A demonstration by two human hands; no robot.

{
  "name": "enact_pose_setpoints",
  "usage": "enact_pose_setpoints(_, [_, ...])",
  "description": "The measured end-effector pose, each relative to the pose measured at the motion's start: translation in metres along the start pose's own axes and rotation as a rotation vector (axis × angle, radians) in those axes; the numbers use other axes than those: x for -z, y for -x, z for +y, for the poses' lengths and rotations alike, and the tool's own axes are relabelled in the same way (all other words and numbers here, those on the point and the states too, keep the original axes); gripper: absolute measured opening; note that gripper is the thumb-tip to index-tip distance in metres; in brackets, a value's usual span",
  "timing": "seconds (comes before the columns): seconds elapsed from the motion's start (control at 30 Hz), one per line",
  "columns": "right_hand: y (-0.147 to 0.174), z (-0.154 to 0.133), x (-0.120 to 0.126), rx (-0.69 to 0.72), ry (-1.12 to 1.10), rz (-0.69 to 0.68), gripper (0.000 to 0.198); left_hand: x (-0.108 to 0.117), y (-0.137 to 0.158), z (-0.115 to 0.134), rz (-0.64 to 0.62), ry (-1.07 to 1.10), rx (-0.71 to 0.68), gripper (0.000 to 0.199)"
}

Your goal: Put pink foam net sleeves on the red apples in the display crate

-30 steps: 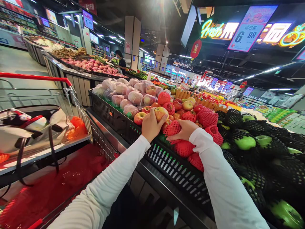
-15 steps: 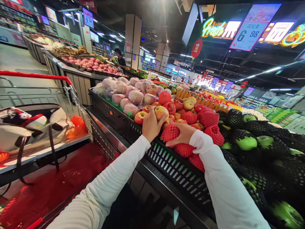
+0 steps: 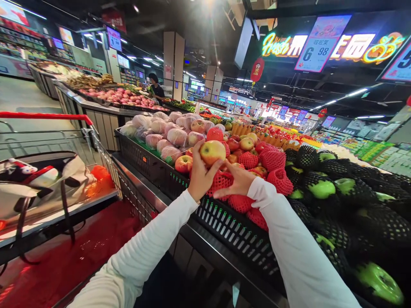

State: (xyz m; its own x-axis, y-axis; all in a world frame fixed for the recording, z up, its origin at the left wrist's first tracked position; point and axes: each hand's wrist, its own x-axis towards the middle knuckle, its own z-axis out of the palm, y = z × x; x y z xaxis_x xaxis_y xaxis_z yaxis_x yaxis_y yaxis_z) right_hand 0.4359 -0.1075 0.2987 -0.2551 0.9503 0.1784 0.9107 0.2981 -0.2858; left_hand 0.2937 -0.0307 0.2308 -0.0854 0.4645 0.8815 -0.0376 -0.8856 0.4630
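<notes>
A yellow-and-red apple [image 3: 212, 152] is gripped between the thumb and fingers of my left hand [image 3: 199, 179], raised a little over the display. Just to its right, my right hand [image 3: 240, 179] is open, thumb and fingers apart, with its fingertips close to my left thumb. Beneath and between the hands lies an apple in a red foam net [image 3: 221, 183], partly hidden by them; whether my right hand touches it I cannot tell. More red-netted apples [image 3: 272, 159] and bare apples [image 3: 183, 164] fill the black crate [image 3: 236, 226] around them.
A shopping cart [image 3: 105, 171] stands at the left with a cloth bag [image 3: 75, 175] in it. Plastic-wrapped fruit [image 3: 177, 137] lies at the crate's far left. Green apples in black nets [image 3: 321, 188] are heaped at the right. Farther back is a person [image 3: 156, 88].
My left hand has lifted the apple slightly off the pile. My right hand has loosened from around the red-netted apple and come closer to my left hand. The view has shifted slightly.
</notes>
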Motion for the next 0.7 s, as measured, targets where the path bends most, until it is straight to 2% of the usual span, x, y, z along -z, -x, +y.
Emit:
enact_pose_setpoints(0.17, [-0.007,0.014,0.007,0.045,-0.654,0.392,0.086,-0.014,-0.006,0.006,-0.114,-0.113,-0.141,0.069])
enact_pose_setpoints(0.23, [-0.009,0.015,0.008,0.016,-0.73,0.479,0.08,-0.016,-0.011,0.01,-0.233,-0.178,-0.221,0.066])
enact_pose_setpoints(0.33, [-0.011,0.017,0.009,-0.094,-0.643,0.566,0.068,-0.015,-0.018,0.02,-0.397,-0.265,-0.275,0.071])
enact_pose_setpoints(0.43, [-0.01,0.023,0.016,-0.232,-0.632,0.743,0.061,-0.013,-0.025,0.032,-0.489,-0.483,-0.126,0.069])
enact_pose_setpoints(0.5, [-0.005,0.027,0.024,-0.296,-0.802,0.798,0.062,-0.012,-0.03,0.036,-0.598,-0.708,0.048,0.054])
enact_pose_setpoints(0.53, [-0.002,0.029,0.028,-0.299,-0.921,0.745,0.064,-0.011,-0.034,0.037,-0.669,-0.806,0.13,0.048])
enact_pose_setpoints(0.57, [0.003,0.03,0.032,-0.28,-1.035,0.635,0.066,-0.012,-0.038,0.036,-0.744,-0.879,0.202,0.047])
enact_pose_setpoints(0.63, [0.013,0.029,0.039,-0.186,-1.129,0.306,0.066,-0.014,-0.047,0.034,-0.884,-0.95,0.314,0.052])
enact_pose_setpoints(0.7, [0.02,0.024,0.041,-0.097,-1.082,-0.006,0.061,-0.018,-0.055,0.032,-0.965,-0.982,0.383,0.058])
